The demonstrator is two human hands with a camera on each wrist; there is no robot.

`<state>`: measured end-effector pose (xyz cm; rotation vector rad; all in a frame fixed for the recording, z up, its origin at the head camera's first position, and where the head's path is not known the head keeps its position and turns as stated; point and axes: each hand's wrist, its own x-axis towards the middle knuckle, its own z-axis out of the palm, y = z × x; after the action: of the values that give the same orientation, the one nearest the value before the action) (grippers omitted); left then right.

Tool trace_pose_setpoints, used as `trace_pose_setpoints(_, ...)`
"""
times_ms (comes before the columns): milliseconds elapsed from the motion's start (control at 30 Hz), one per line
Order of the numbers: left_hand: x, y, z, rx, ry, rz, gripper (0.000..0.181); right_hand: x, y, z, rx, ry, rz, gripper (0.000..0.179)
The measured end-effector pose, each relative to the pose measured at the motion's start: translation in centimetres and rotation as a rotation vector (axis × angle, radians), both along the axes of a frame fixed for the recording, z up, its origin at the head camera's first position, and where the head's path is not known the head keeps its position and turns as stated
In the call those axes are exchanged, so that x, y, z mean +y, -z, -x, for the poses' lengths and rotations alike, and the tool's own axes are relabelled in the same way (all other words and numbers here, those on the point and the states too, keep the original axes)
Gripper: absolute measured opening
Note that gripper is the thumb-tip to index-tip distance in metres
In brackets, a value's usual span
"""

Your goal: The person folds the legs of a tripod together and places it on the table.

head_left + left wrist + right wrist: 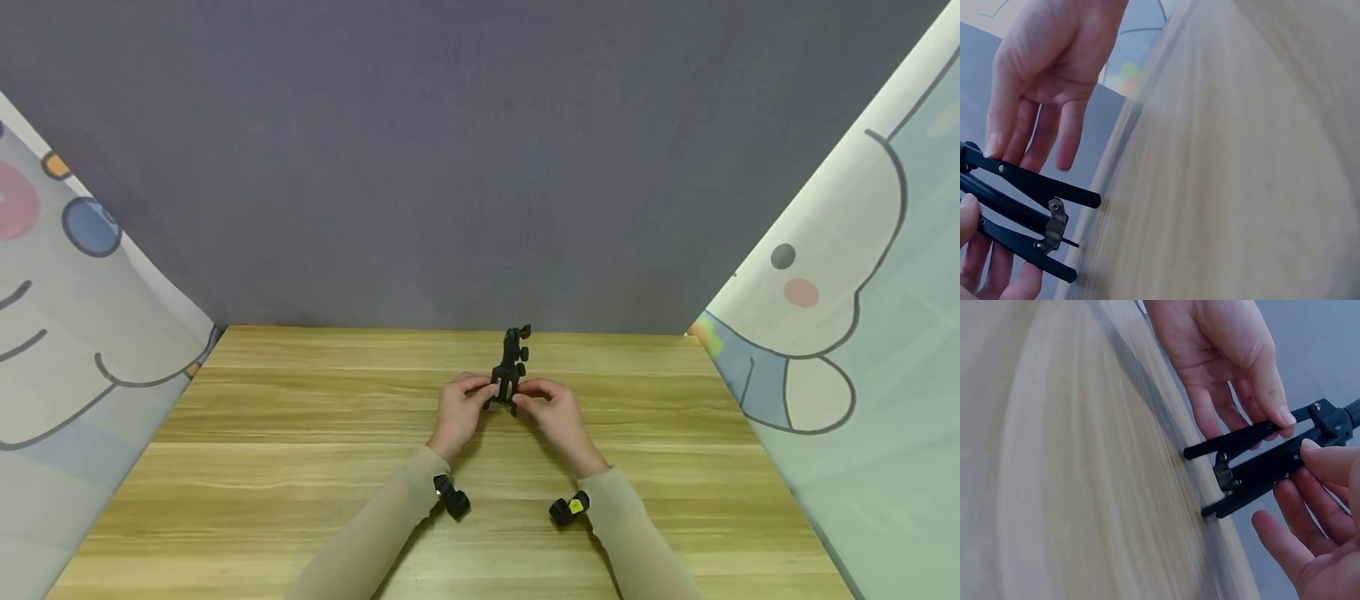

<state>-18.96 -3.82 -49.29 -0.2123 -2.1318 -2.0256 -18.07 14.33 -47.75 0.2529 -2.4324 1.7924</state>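
Note:
A small black tripod (512, 350) stands upright between the two hands, its legs slightly spread and several knobs along its upper part. My left hand (458, 415) pinches one leg between thumb and fingers. On the other side my right hand (557, 417) pinches another leg. In the left wrist view a small metal brace (1054, 230) links the legs, and the feet point toward the table. From the right wrist view, both thumbs lie along the black legs (1235, 439), with the fingers behind them.
Under the hands lies a wood-grain table (315, 467), its far edge against a plain grey panel (465, 167). Cartoon-printed curtains (817, 333) hang at both sides. Each sleeve carries a small black wrist device (452, 498).

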Motion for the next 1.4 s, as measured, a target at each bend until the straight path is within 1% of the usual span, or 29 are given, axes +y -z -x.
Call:
trace_pose_setpoints(100, -0.2, -0.1, 0.0, -0.007, 0.027, 0.014, 0.015, 0.6, 0.0, -0.2, 0.000, -0.024, 0.017, 0.009)
trace_pose_setpoints(200, -0.7, -0.2, 0.1, -0.038, 0.066, 0.053, 0.015, 1.0, 0.1, -0.2, -0.009, -0.038, 0.031, 0.011)
trace_pose_setpoints(300, -1.2, -0.2, 0.4, -0.064, 0.124, 0.097, 0.017, 1.3, 0.2, -0.1, -0.022, -0.035, 0.038, 0.014)
trace_pose_setpoints(400, -1.8, -0.3, 0.8, -0.097, 0.203, 0.129, 0.020, 1.4, 0.0, -0.1, -0.028, -0.018, 0.030, 0.014)
trace_pose_setpoints(433, -2.0, -0.3, 1.0, -0.107, 0.231, 0.138, 0.021, 1.5, -0.1, -0.1, -0.028, -0.014, 0.028, 0.013)
trace_pose_setpoints(533, -2.6, -0.3, 1.6, -0.146, 0.308, 0.147, 0.023, 1.4, -1.5, -0.6, -0.020, -0.021, 0.007, 0.013)
trace_pose_setpoints(633, -3.1, -0.3, 2.0, -0.160, 0.335, 0.155, 0.022, 1.2, -3.0, -1.2, -0.025, -0.036, 0.001, 0.014)
trace_pose_setpoints(700, -3.2, -0.4, 1.9, -0.152, 0.327, 0.183, 0.021, 1.1, -3.5, -1.5, -0.025, -0.040, -0.002, 0.015)
trace_pose_setpoints(800, -3.1, -0.6, 1.3, -0.126, 0.296, 0.218, 0.026, 1.1, -4.0, -1.7, -0.028, -0.037, -0.002, 0.015)
trace_pose_setpoints(900, -2.8, -1.0, 0.5, -0.082, 0.250, 0.244, 0.035, 1.2, -3.9, -1.7, -0.026, -0.036, 0.004, 0.015)
trace_pose_setpoints(967, -2.6, -1.2, 0.0, -0.052, 0.208, 0.266, 0.040, 1.3, -3.8, -1.7, -0.022, -0.036, 0.007, 0.016)
trace_pose_setpoints(1067, -2.2, -1.4, -0.6, -0.015, 0.159, 0.299, 0.047, 1.4, -3.6, -1.6, -0.019, -0.038, 0.010, 0.016)
trace_pose_setpoints(1200, -1.6, -1.4, -0.9, 0.012, 0.126, 0.335, 0.048, 1.4, -3.5, -1.6, -0.021, -0.039, 0.008, 0.016)
trace_pose_setpoints(1400, -1.1, -1.4, -1.2, 0.024, 0.064, 0.367, 0.046, 1.3, -3.4, -1.6, -0.027, -0.046, 0.007, 0.018)
